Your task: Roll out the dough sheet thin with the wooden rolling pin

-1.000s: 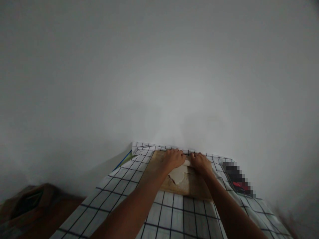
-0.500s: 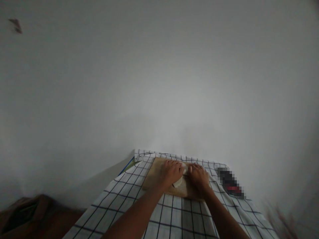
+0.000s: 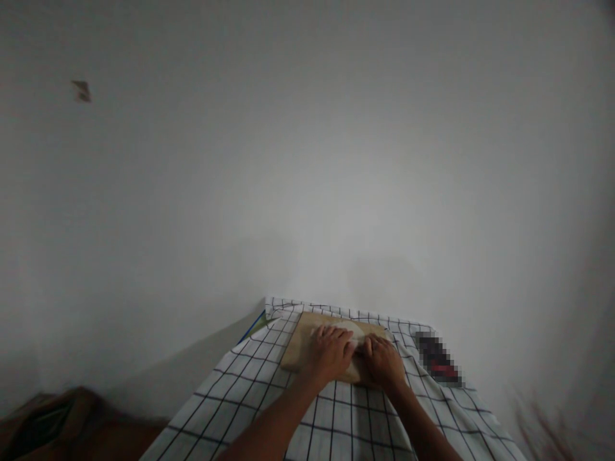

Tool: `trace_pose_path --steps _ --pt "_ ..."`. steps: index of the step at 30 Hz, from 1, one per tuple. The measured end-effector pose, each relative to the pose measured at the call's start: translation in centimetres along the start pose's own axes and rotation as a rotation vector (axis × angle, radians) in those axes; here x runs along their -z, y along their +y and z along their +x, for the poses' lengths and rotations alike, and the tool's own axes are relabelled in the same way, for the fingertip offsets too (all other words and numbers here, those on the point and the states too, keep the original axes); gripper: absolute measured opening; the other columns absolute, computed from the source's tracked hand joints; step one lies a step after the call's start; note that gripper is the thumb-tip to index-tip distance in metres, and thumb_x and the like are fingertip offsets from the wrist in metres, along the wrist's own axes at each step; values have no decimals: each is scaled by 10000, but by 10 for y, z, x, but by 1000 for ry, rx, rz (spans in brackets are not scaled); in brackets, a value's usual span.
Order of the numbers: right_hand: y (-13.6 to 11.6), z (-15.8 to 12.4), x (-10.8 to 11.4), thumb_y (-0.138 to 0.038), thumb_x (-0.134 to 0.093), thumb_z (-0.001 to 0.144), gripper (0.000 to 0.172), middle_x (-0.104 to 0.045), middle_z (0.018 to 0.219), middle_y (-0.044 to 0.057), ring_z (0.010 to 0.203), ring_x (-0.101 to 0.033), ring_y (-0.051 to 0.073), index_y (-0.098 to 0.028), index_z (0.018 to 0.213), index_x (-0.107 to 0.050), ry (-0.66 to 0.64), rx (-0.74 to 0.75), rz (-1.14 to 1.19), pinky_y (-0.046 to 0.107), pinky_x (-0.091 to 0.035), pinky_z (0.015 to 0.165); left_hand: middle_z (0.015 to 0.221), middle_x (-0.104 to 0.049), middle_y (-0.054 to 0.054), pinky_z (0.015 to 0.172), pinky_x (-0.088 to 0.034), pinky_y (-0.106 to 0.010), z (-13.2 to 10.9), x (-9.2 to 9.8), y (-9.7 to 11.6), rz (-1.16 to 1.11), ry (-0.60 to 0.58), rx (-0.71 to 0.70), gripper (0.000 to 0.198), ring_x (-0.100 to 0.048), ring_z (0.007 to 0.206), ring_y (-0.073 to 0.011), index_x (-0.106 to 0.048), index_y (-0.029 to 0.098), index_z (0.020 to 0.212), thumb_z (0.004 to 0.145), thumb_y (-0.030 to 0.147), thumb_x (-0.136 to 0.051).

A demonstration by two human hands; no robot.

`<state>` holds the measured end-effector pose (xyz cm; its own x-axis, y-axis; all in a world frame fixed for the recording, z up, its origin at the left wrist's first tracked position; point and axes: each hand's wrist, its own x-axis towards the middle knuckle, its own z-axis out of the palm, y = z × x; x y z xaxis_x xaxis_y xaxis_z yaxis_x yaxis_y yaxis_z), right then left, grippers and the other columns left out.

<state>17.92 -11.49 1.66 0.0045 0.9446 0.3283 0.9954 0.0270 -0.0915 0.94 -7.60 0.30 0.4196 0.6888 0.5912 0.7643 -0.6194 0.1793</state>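
A flat, pale piece of dough (image 3: 353, 328) lies on a wooden board (image 3: 295, 352), partly hidden under my hands. My left hand (image 3: 331, 351) rests on its left side with the fingers stretched over it and slightly apart. At the right, my right hand (image 3: 384, 358) is curled, and its fingers close on the dough's near right edge. Both forearms reach in from the bottom of the head view. The underside of the dough and part of the board are hidden.
A white cloth with dark checks (image 3: 259, 378) covers the table. A dark, blurred-out object (image 3: 438, 360) lies to the right of the board. Behind the table rises a pale wall (image 3: 307, 160). A brown wooden thing (image 3: 72, 410) stands low at the left.
My hands have drawn back toward me a little on the board. More of the dough's far side shows beyond my fingers. The view has shifted slightly up and left.
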Motion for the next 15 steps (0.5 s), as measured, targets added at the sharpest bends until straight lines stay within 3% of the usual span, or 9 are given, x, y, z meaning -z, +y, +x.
trace_pose_path --steps 8,15 --pt "-9 -6 17 -288 -438 974 297 -691 1238 117 1183 -616 240 -206 1087 -700 -53 1 -6 304 -443 985 1291 -682 -28 1166 -274 -485 -4 2 2 5 -35 18 330 -559 1224 -241 -656 336 1261 994 394 -471" --pt "-3 2 3 -314 -368 1011 341 -697 1217 106 1163 -619 224 -222 1066 -692 -24 -42 7 306 -442 970 1260 -692 -4 1125 -311 -456 2 2 0 32 -31 -12 306 -568 1187 -230 -672 331 1200 1007 402 -446"
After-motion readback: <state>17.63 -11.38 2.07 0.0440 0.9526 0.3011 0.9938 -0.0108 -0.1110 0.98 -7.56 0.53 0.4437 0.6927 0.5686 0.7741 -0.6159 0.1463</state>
